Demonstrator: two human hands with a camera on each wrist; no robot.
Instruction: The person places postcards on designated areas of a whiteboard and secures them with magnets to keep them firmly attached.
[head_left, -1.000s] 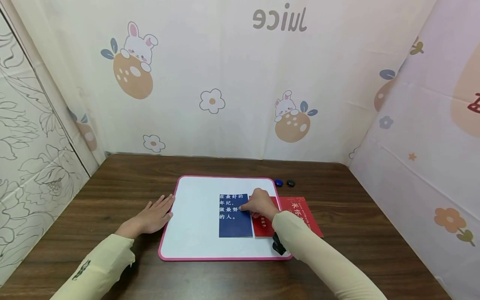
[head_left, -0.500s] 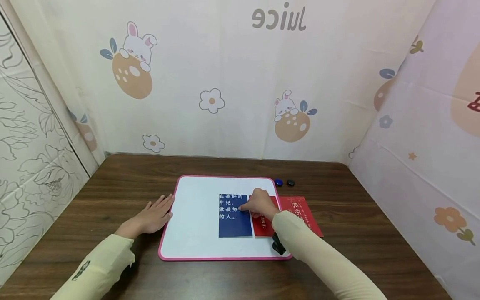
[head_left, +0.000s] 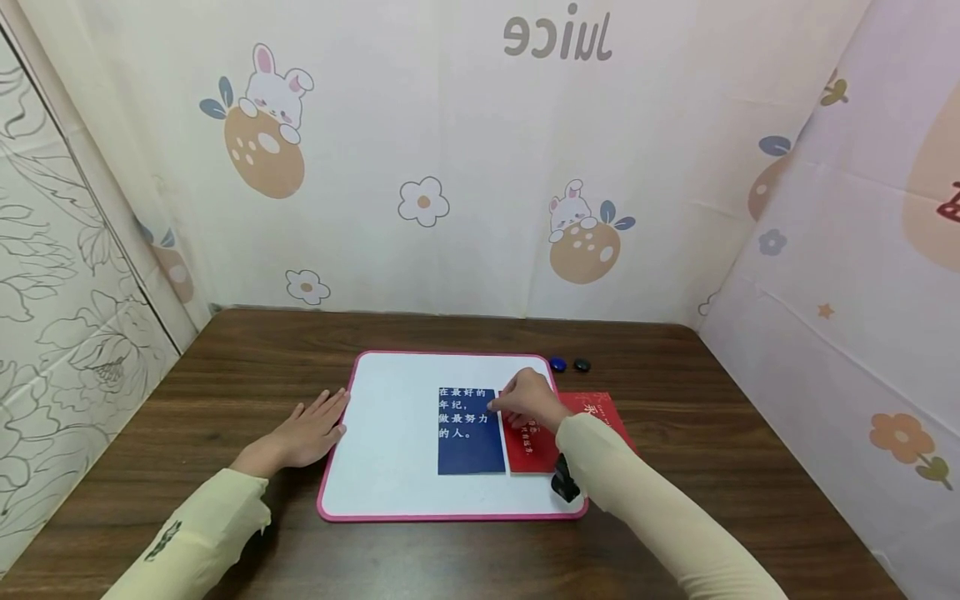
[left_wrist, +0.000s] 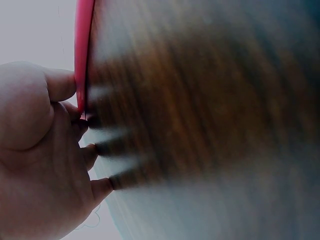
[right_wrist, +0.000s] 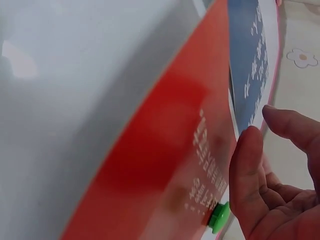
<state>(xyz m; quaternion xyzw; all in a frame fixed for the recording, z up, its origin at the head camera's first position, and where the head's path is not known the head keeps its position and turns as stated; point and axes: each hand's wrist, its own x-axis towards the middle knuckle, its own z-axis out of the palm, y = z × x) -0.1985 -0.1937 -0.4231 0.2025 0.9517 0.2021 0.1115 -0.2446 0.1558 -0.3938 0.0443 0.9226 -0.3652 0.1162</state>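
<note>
Well — right fingers [right_wrist: 246, 165] near blue card [head_left: 471, 454].

whiteboard [head_left: 390, 450]: smooth, glossy | red card [right_wrist: 150, 165]: glossy paper | table [head_left: 720, 417]: wood-grained | backdrop [head_left: 480, 125]: matt cloth

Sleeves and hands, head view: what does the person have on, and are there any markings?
Both hands, left and right, are ungloved. The left sleeve and right sleeve are pale yellow; the left bears a dark marking. A black object shows by the right cuff.

Pale-yellow fabric sleeves [head_left: 656, 508] are showing, the left bearing a dark marking [head_left: 162, 540], a blocky black piece [head_left: 564, 482] beside the right cuff [head_left: 581, 435].
</note>
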